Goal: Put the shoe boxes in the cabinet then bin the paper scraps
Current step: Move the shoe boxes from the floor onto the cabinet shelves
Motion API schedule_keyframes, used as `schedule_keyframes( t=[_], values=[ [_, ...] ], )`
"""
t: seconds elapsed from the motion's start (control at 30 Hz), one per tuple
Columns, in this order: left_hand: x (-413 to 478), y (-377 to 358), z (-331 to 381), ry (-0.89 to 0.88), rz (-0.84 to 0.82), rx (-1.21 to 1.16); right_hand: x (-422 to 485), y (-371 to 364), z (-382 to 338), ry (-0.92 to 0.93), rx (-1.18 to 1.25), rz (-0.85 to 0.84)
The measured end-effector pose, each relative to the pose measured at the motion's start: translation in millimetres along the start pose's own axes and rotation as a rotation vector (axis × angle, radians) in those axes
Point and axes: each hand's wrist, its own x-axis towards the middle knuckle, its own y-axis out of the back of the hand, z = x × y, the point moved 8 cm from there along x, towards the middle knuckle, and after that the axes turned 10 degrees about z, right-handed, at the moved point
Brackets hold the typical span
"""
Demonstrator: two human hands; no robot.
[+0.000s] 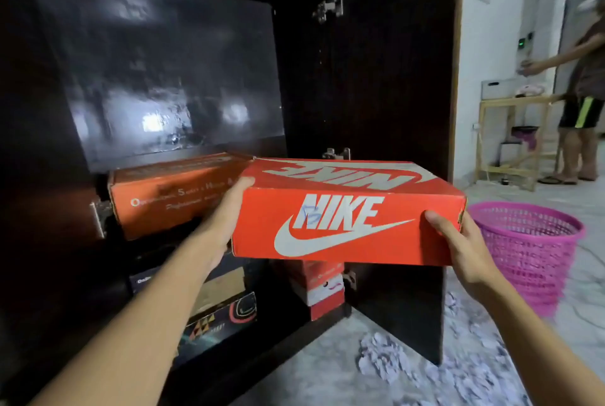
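Two hands hold an orange Nike shoe box (347,219) level in the air before the open dark cabinet (163,62). The left grip (226,209) grasps the box's left end, thumb on the lid's edge and fingers hidden behind it. The right grip (465,248) grasps the right end, thumb pressed on the front face. The box's rear left corner sits close to a second orange shoe box (170,196) on a shelf inside. Lower in the cabinet are a black patterned box (222,310) and a red-and-white box (324,287). The cabinet door (393,78) stands open at right. Crumpled paper scraps (386,360) litter the floor near its foot, and a pink mesh bin (530,251) stands beyond the door. In the background, another person (582,85) stands by a wooden stand (510,137).
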Motion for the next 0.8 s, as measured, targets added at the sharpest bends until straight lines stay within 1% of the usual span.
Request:
schedule_keyframes(
  t=[0.1, 0.2, 0.23, 0.33, 0.43, 0.53, 0.67, 0.8],
  values=[
    [19, 29, 36, -0.096, 0.204, -0.090, 29, -41, -9, 0.019, 0.002, 0.014],
    [26, 70, 71, -0.255, 0.565, -0.096, 54, -91, -26, 0.053, 0.058, -0.010],
    [29, 81, 79, -0.303, 0.651, -0.110, 61, -104, -25, 0.059, 0.081, -0.022],
    [38, 104, 96, -0.325, 0.790, -0.158, 79, -147, -34, 0.052, 0.118, -0.030],
    [55, 133, 102, -0.352, 0.965, -0.136, 98, -195, -32, 0.046, 0.124, -0.111],
    [73, 154, 102, -0.361, 1.089, -0.076, 112, -239, -27, 0.043, 0.093, -0.178],
    [95, 165, 98, -0.411, 1.173, 0.052, 130, -287, -3, 0.019, 0.050, -0.228],
    [125, 165, 79, -0.457, 1.160, 0.259, 142, -326, 30, -0.013, -0.028, -0.285]
  ],
)
